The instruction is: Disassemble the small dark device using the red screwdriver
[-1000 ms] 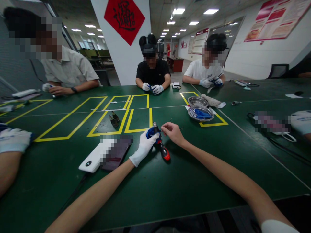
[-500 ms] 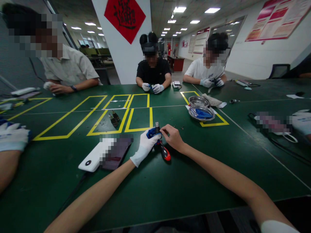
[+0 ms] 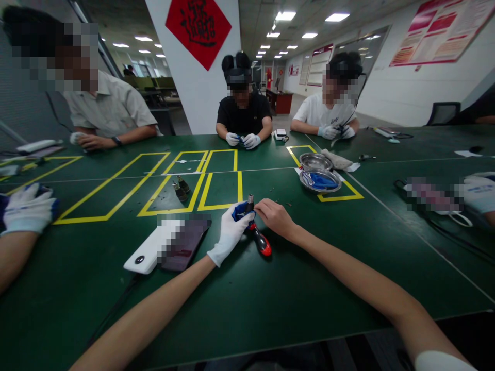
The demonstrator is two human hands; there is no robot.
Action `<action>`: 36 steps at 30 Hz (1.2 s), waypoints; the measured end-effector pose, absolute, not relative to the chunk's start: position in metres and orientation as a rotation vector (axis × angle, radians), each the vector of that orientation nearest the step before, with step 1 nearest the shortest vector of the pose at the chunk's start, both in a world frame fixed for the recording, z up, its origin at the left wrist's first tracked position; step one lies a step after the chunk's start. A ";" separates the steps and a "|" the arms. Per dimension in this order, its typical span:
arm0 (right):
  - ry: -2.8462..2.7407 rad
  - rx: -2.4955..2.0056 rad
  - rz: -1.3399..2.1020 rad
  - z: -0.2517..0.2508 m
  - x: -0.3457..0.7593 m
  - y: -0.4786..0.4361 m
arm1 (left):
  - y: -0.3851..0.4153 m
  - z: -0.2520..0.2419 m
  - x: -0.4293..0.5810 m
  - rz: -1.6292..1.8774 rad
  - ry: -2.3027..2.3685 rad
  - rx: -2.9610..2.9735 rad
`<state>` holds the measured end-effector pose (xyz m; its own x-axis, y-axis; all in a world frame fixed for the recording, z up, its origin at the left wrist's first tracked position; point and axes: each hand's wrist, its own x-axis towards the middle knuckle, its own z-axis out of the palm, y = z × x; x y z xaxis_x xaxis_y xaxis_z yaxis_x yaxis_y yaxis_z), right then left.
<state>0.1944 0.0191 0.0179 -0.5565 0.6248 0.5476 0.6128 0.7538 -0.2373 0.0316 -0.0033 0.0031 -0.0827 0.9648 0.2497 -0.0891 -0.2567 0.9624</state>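
My left hand [image 3: 233, 226], in a white glove with blue-coated fingers, is closed around a dark cylindrical connector [image 3: 250, 205] that stands upright with its metal tip up. My bare right hand [image 3: 276, 219] is beside it, thumb and fingertips pinched together close to the connector's side. Whatever the pinch holds is too small to make out. Just below my left hand a screwdriver [image 3: 262, 241] with a black and red handle points toward me; its front end is hidden by the glove. Two similar dark connectors [image 3: 181, 189] with metal tips stand on the table to the left.
A white power bank [image 3: 149, 250] and a dark phone [image 3: 185, 247] lie left of my forearm. Two metal bowls [image 3: 335, 188] sit to the right, one with blue-and-white cloth. Yellow tape marks the green table [image 3: 309, 299]. Co-workers sit opposite; a gloved hand [image 3: 31, 208] is at far left.
My hands stay almost in place, with the right fingers shifting slightly at the connector. At far left, the co-worker's gloved hand has moved rightward.
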 end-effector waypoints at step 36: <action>-2.187 -0.752 0.265 0.013 0.208 0.031 | 0.002 -0.006 0.028 1.434 1.119 1.408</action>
<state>0.2079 0.0310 0.0132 -0.5112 0.5946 0.6207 0.4290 0.8022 -0.4152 0.0284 0.0021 -0.0057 -0.0417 0.9610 0.2735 0.0313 -0.2723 0.9617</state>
